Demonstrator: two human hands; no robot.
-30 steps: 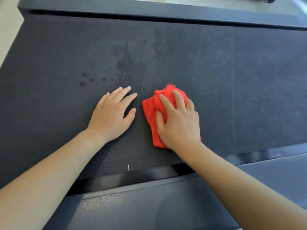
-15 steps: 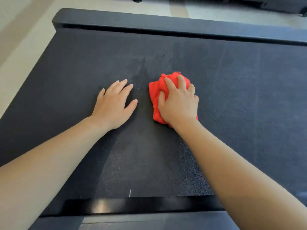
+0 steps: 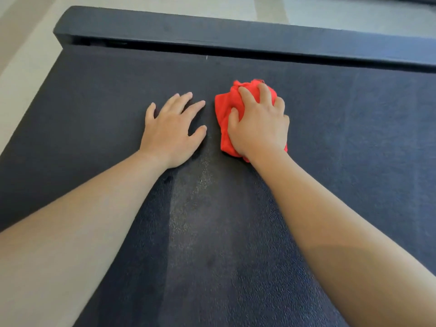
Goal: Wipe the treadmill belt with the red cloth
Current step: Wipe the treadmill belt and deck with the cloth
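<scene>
The dark textured treadmill belt (image 3: 342, 138) fills most of the view. A bunched red cloth (image 3: 225, 109) lies on it near the middle, a short way before the far end. My right hand (image 3: 258, 125) presses down on the cloth with the fingers curled into it, hiding most of it. Just to its left, my left hand (image 3: 171, 131) rests flat on the belt with fingers spread and nothing in it. A paler streak (image 3: 200, 208) runs along the belt between my forearms.
A black end bar (image 3: 236, 34) crosses the far end of the belt, with a narrow gap in front of it. Pale floor (image 3: 26, 67) shows past the belt's left edge and beyond the bar.
Both hands and the cloth have slid forward along the belt toward the far end bar. The near rail has dropped out of view.
</scene>
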